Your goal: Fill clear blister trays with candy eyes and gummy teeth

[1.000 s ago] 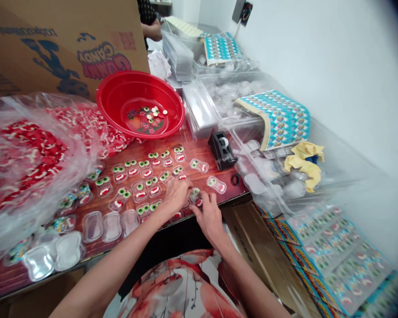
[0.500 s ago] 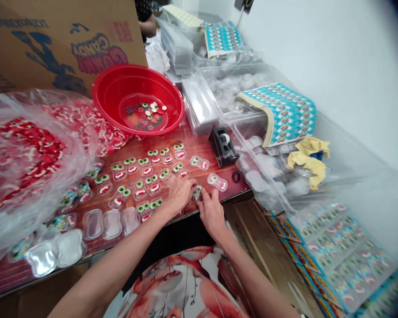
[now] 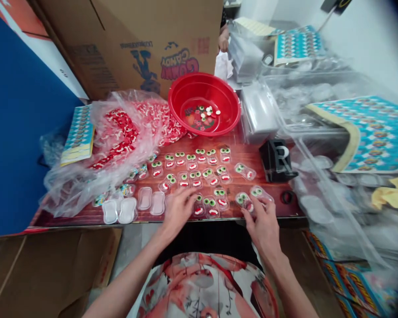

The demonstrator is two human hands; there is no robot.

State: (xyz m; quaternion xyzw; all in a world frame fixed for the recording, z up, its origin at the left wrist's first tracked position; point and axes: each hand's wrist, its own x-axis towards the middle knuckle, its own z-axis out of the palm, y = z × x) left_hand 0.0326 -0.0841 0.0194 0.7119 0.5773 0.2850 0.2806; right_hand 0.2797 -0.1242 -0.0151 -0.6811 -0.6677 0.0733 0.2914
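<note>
My left hand [image 3: 179,210], fingers loosely stretched and apart, hovers beside a filled candy tray [image 3: 199,211] and holds nothing that I can see. My right hand [image 3: 264,221] has its thumb and fingers at the right edge of another clear candy tray [image 3: 242,199], which bears green gummy eyes and red gummy lips. Just behind its fingers lies a further tray with eyes [image 3: 258,191], partly covered. Rows of similar filled trays [image 3: 193,165] cover the middle of the table. Empty clear trays [image 3: 158,203] lie left of my left hand.
A red basin [image 3: 175,119] holds a few loose gummy eyes. Left of it is a plastic bag of red gummy lips [image 3: 119,132]. A black tape dispenser [image 3: 273,161] and a tape roll [image 3: 287,197] stand right. Behind are a cardboard box [image 3: 112,39] and another person's hand [image 3: 223,42].
My hands were together at one tray; my left hand has moved away left, while my right stays at the tray. The view has swung left, revealing a blue surface.
</note>
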